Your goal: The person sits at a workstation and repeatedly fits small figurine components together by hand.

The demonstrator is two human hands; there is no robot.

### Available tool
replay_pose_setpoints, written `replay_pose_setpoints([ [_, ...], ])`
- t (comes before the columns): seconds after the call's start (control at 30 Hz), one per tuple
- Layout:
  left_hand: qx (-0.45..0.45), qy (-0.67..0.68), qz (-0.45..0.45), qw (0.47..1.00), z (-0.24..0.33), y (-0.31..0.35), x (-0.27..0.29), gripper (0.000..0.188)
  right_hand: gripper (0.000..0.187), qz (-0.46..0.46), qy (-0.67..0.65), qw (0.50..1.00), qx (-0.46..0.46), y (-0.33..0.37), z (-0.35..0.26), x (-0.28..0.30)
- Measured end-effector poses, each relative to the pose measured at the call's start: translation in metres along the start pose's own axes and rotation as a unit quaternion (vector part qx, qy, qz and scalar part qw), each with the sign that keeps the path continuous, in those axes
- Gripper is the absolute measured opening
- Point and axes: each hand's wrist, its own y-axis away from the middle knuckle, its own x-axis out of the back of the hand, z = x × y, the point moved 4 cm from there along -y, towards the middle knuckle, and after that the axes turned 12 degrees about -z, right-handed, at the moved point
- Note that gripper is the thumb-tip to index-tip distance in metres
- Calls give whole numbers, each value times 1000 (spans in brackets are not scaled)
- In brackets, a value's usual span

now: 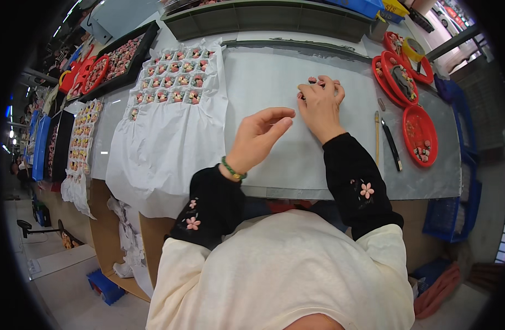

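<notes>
My right hand (320,107) reaches onto the white sheet (263,77) with its fingers bent down over several small pink pieces (312,81). Parts of these pieces show between and beside the fingertips; the rest is hidden under the hand. Close by on its left, my left hand (257,137) hovers with thumb and fingers apart and nothing between them. A green bracelet (230,169) circles that wrist. To the left, white tissue paper (164,137) lies with a compartment tray (175,69) whose cells hold small red, pink and yellow figurines.
Right of the sheet lie a wooden stick (377,137) and a black-handled tool (391,144). Beyond them sit red bowls (420,135) with small pink pieces. A grey crate (263,22) borders the back. At far left are a black tray (134,69) and a second figurine tray (83,135).
</notes>
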Motion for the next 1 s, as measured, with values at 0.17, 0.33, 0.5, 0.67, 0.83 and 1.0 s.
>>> replay_pose_setpoints([
  [0.17, 104, 149, 134, 974, -38, -18, -5, 31, 28, -5, -316, 949, 13, 19, -20, 13],
  [0.33, 77, 240, 76, 965, -52, -20, -9, 25, 28, 51, -462, 885, 7, 41, -12, 3],
  [0.5, 46, 287, 46, 956, -54, -16, -8, 29, 26, 6, -525, 851, -16, 45, -5, -8],
  [0.67, 39, 355, 28, 934, -53, -18, -12, 31, 32, 82, -496, 864, -14, 47, -8, 1],
  [0.83, 63, 394, 44, 916, -51, -21, -14, 31, 28, 55, -453, 889, 15, 43, -10, 3],
  [1.0, 87, 381, 97, 915, -52, -18, -6, 28, 21, 33, -391, 919, -20, 15, -3, 13],
])
